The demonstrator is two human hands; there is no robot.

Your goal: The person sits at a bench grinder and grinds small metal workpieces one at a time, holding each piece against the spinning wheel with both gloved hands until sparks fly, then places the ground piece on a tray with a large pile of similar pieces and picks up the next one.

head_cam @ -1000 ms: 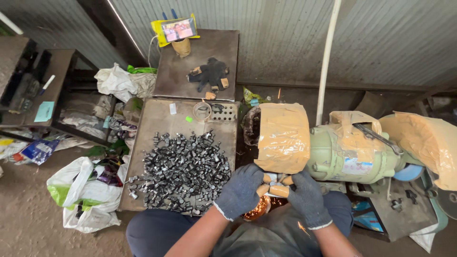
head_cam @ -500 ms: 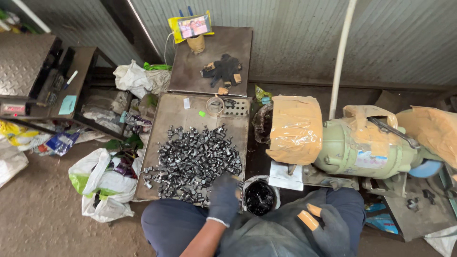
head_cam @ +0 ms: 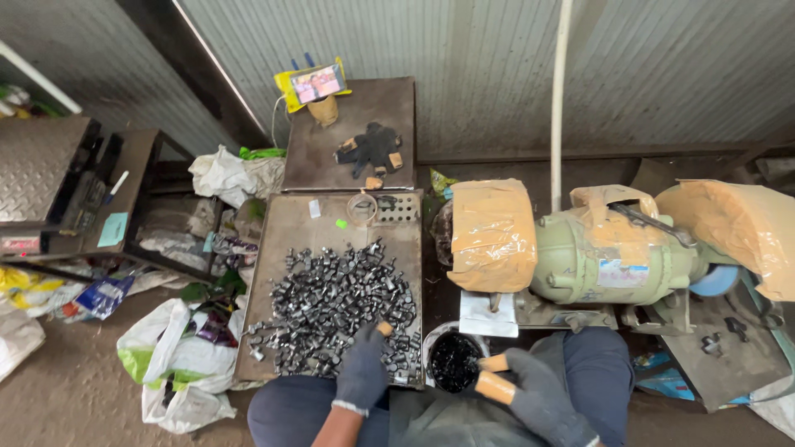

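Note:
My left hand [head_cam: 363,370], in a dark glove with orange fingertips, rests palm down on the near edge of a heap of small shiny metal parts [head_cam: 339,302] on a flat metal tray [head_cam: 277,248]. Its fingers are curled into the parts, and a grip cannot be made out. My right hand [head_cam: 530,396], gloved the same way, hovers over my lap with its fingers apart and empty, pointing at a small round pot [head_cam: 453,362] of dark pieces. A green bench grinder [head_cam: 604,257] stands just beyond, its left wheel guard [head_cam: 490,232] wrapped in taped cardboard.
A second cardboard-covered guard [head_cam: 733,222] is at the right. Behind the tray a metal plate [head_cam: 331,157] carries a spare pair of gloves [head_cam: 370,149] and a propped phone [head_cam: 317,83]. Plastic bags [head_cam: 170,364] and clutter lie left. A white pipe [head_cam: 561,91] runs up the corrugated wall.
Both hands came away from the grinder's front. The left went to the heap of parts and stayed there; the right dropped to my lap, then moved toward the pot.

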